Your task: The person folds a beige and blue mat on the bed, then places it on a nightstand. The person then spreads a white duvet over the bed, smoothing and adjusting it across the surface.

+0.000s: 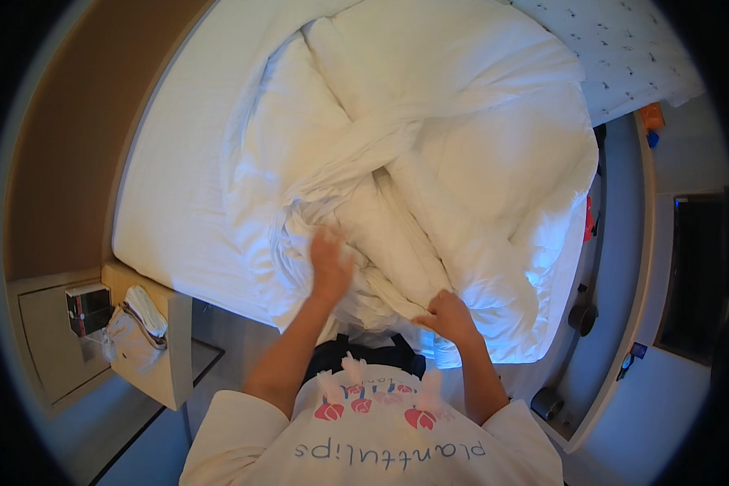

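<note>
Spread in rumpled folds across the bed is a thick white duvet (498, 152), with bunched cover fabric (364, 146) running over its middle. My right hand (452, 316) pinches a fold of the white fabric near the bed's front edge. To its left, my left hand (331, 261) is blurred over the gathered cloth; its fingers are partly lost in the blur, so whether it grips anything is unclear. The white fitted sheet (170, 200) shows along the left side of the mattress.
At lower left a wooden nightstand (179, 346) carries a cloth bag (135, 334) and a black box (89, 310). A brown headboard (79, 140) borders the bed's left side. Dark round containers (547, 403) stand on the right, near a wall-side screen (692, 279). Patterned bedding (625, 54) lies at upper right.
</note>
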A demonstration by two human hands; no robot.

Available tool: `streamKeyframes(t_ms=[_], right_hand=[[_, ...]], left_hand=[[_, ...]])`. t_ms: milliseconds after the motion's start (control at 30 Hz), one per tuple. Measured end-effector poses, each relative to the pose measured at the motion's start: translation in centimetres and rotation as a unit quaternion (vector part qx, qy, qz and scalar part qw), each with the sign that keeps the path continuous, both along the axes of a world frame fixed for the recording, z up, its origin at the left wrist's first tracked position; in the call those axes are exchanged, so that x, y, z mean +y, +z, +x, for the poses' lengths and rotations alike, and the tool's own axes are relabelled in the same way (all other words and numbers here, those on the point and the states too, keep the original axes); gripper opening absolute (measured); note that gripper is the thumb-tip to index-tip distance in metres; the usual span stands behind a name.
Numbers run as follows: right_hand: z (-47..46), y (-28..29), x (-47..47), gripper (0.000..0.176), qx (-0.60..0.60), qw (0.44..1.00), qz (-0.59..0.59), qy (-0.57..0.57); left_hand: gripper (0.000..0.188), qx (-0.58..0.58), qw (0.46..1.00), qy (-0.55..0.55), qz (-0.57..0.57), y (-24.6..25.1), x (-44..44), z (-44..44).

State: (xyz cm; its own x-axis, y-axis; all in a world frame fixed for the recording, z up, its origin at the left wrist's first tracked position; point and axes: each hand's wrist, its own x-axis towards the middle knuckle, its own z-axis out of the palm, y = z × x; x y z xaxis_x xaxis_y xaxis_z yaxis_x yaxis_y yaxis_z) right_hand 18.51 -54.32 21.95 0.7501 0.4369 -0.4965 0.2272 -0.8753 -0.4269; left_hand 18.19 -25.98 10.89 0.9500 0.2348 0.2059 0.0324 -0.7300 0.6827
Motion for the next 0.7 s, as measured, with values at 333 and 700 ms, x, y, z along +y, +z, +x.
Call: streamKeyframes(t_ms=[333,700], right_hand=[[-0.2,-8.3,10.8,0.057,-0.202,0.952,-0.129,0.191],[6.6,-2.4,8.6,0.018,-0.252,0.957,0.041,0.137]], left_hand=[[0.049,0.276,0.956,-0.025,0.097,-1.4,-1.3,-9.7],[0.034,0.196,0.977,-0.003,0.083,-1.3,-0.4,-15.1]])
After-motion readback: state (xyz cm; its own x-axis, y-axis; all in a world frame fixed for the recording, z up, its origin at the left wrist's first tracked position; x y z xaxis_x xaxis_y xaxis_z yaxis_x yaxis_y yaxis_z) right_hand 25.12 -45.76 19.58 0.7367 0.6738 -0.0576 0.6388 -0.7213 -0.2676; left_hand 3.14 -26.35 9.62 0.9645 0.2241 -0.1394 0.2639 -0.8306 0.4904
